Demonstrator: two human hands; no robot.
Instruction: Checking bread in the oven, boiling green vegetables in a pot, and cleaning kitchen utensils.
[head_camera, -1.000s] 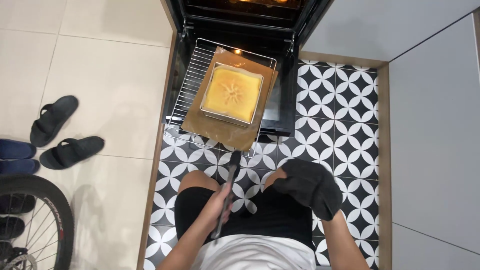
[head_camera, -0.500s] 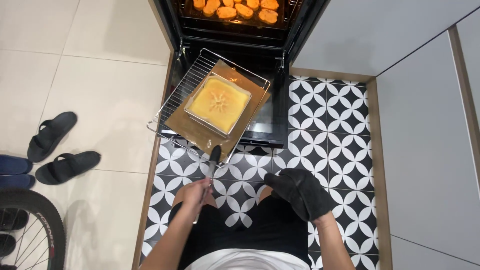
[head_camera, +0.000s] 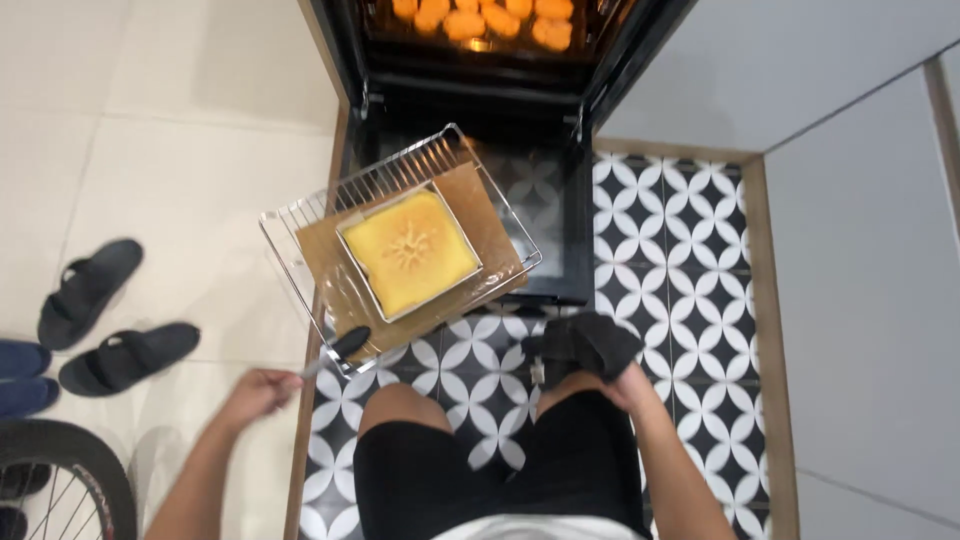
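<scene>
tiled floor: rack (head_camera: 330, 215) beyond left grip (head_camera: 262, 388) (tongs (head_camera: 338, 349))

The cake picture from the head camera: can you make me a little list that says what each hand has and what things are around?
left hand: grips a black-tipped tool that hooks the wire rack's front edge
right hand: inside a black oven mitt, near the rack's corner, holding nothing
wire rack: tilted, carries brown paper with a square tin on top
square tin: holds a yellow cake
oven: door open, glowing orange inside
floor left: two black sandals, a bicycle wheel
</scene>
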